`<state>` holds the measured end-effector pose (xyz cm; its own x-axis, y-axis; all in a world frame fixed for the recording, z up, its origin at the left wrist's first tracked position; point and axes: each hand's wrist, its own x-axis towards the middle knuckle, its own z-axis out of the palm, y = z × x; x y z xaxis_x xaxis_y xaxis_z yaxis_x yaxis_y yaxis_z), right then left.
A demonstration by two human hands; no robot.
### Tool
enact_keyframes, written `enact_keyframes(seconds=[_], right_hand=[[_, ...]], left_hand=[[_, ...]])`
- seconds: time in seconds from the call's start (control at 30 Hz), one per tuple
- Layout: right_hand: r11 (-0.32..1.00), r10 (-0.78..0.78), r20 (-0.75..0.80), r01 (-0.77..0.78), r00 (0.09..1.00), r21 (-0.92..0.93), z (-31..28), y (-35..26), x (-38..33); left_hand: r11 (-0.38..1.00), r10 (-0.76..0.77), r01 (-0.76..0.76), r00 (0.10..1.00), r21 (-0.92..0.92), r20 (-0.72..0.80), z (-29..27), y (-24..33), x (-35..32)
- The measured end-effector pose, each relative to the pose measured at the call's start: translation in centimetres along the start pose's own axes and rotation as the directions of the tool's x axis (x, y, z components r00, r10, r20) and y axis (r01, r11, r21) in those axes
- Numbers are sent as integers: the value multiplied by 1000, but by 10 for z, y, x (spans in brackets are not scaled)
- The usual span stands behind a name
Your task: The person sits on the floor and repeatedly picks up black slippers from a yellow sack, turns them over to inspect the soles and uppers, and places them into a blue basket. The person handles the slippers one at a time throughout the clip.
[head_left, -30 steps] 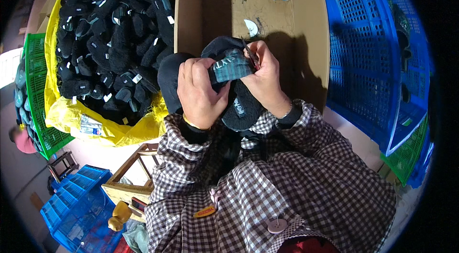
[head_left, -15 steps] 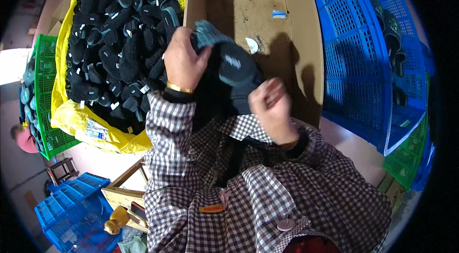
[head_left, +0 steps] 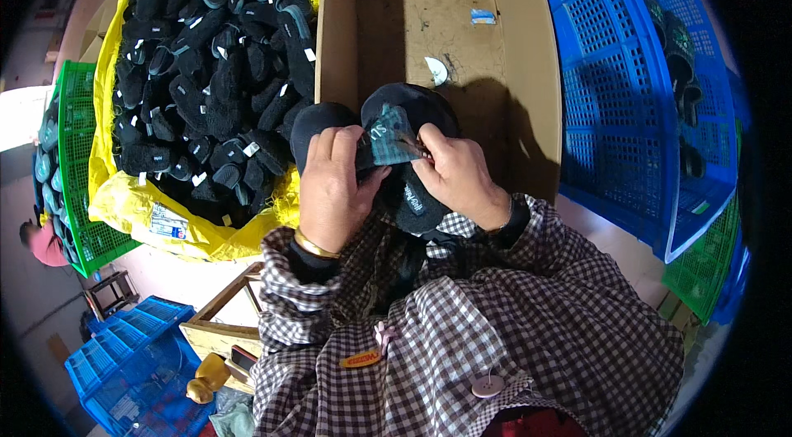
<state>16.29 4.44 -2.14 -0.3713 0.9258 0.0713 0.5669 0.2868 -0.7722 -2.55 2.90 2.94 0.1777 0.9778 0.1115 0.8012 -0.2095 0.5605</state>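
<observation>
A pair of black slippers is in front of me, over the near part of the cardboard box. One slipper (head_left: pixel 412 103) has a green-and-blue plaid piece with pale lettering, and a fuzzy black insole with a label shows below it. The rounded dark end of the other slipper (head_left: pixel 320 122) sticks out beyond my left hand (head_left: pixel 337 181), which is closed on the pair. My right hand (head_left: pixel 462 173) pinches at the right edge of the plaid piece. A small dark, thin thing shows at its fingertips; I cannot make out what it is.
A yellow sack (head_left: pixel 103 140) full of black slippers stands at left. The open cardboard box (head_left: pixel 520 74) holds a white scrap and a small blue packet. Blue crates (head_left: pixel 610 99) stand at right, a green crate (head_left: pixel 78 156) at far left. A wooden stool (head_left: pixel 219 305) is lower left.
The slippers have come nearer to me and turned, so the plaid piece now faces up. My left hand has moved down; my right hand has moved up to the plaid edge.
</observation>
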Motion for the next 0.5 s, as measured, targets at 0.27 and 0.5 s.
enact_keyframes(seconds=[0.27,0.5], right_hand=[[984,-84,134,62,987,164,6,1,-1],[936,-127,135,74,983,343,30,-15,-27]], left_hand=[[1000,-26,29,963,8,-267,28,-12,-1],[967,-24,126,910,222,-415,49,-28,22]])
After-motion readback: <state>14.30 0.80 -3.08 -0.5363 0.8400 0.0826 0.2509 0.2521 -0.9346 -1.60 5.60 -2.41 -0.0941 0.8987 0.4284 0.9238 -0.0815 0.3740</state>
